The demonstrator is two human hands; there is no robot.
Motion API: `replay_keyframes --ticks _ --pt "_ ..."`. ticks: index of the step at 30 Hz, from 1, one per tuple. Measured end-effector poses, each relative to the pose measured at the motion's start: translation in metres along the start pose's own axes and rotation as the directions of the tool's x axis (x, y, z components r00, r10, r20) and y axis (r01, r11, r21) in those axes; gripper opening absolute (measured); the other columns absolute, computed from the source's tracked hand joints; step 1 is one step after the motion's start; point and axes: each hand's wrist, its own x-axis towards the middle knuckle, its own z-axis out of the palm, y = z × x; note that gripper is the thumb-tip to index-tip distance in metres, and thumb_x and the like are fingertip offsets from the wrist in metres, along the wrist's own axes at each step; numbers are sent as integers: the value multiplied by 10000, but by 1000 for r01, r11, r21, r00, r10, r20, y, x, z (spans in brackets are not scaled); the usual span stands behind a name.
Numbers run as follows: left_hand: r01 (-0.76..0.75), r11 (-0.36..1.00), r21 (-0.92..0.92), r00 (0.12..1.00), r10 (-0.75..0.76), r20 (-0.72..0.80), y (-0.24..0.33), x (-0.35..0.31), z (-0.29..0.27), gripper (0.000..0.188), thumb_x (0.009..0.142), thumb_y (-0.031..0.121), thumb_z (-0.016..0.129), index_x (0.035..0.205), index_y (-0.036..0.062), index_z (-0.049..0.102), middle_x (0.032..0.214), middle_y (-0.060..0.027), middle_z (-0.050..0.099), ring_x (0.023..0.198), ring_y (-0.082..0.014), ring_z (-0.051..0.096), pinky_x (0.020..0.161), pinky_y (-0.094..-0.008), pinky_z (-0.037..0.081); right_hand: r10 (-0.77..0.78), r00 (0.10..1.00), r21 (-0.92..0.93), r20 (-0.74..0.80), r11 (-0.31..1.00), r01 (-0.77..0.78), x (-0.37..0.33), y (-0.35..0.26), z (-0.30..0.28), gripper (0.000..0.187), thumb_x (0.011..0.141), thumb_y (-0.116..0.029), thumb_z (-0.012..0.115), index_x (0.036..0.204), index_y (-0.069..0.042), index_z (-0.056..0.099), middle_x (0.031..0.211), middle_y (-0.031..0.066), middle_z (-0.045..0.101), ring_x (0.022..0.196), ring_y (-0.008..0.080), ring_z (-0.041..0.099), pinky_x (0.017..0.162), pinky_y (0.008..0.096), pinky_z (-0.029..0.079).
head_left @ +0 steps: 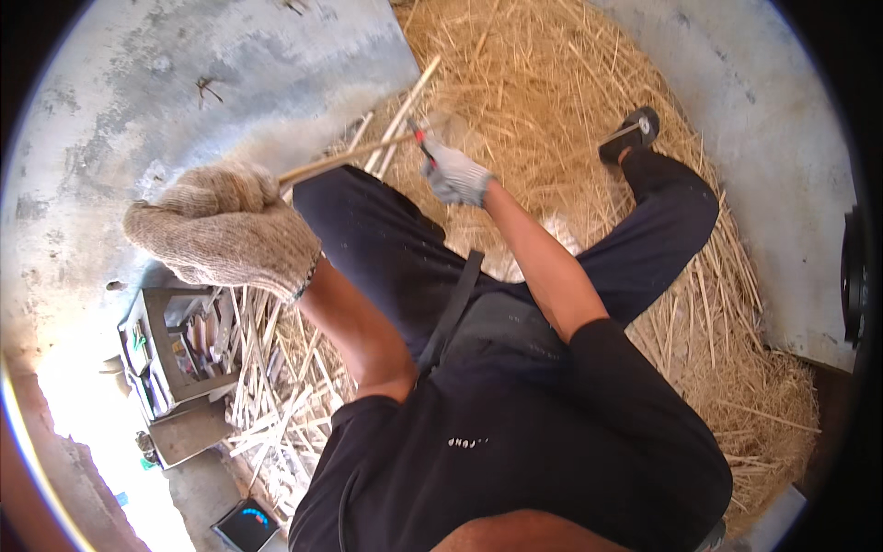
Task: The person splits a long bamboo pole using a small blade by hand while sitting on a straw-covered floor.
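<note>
My left hand point(221, 216), in a beige-brown knitted glove, is closed around a thin pale strip of wood or bamboo point(345, 158). The strip runs out to the right above my bent left knee. In a whitish glove, my right hand point(457, 175) grips a small hand tool with a red-and-black handle point(422, 143), perhaps a knife. Its dark tip meets the strip's far end or lies just over it; I cannot tell which. Longer pale strips point(402, 115) lie just beyond the tool.
Straw-like shavings point(543, 83) cover the floor around my legs. Grey panels point(303, 55) rise at the far left and right. At lower left stand an open-fronted wooden box point(175, 340) with items inside, a heap of split sticks point(267, 368) and a dark-screened device point(246, 526).
</note>
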Motion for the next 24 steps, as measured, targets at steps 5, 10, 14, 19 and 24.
replay_keyframes --ticks 5,10,14,19,24 --pt "15 998 68 985 -4 -171 9 -27 33 535 1014 352 405 511 227 272 420 45 306 327 -68 228 289 -264 170 -48 998 -161 -51 986 39 -30 -9 -16 649 971 -705 418 786 -90 514 501 -17 382 364 121 365 340 304 283" --pt "12 998 58 987 -3 -158 4 -31 31 554 1028 346 396 502 227 267 422 54 271 331 -62 211 274 -255 152 -902 432 -770 9 270 578 -49 -19 34 523 1030 -509 453 878 -33 606 673 173 620 569 341 605 560 450 473" --pt "-35 999 -23 999 35 -13 -1 -39 22 567 1044 360 381 506 215 273 422 60 280 334 -47 204 268 -244 136 -820 572 -969 -39 172 180 -25 29 4 414 1049 -388 439 1037 -31 649 679 228 622 616 413 627 534 467 489" --pt "-96 994 44 995 97 -10 -5 -30 38 588 1050 382 359 494 213 276 416 56 281 328 -43 213 258 -247 153 -730 681 -848 -60 397 352 91 55 -91 490 1025 -534 436 997 -87 636 526 113 497 424 243 513 373 383 389" --pt "-2 992 -125 993 16 115 -5 -31 20 600 1055 405 327 489 207 291 405 49 290 321 -53 222 255 -254 167 65 947 396 314 898 -193 11 30 -58 521 999 -631 443 864 -140 554 539 -95 297 366 45 285 297 252 244"
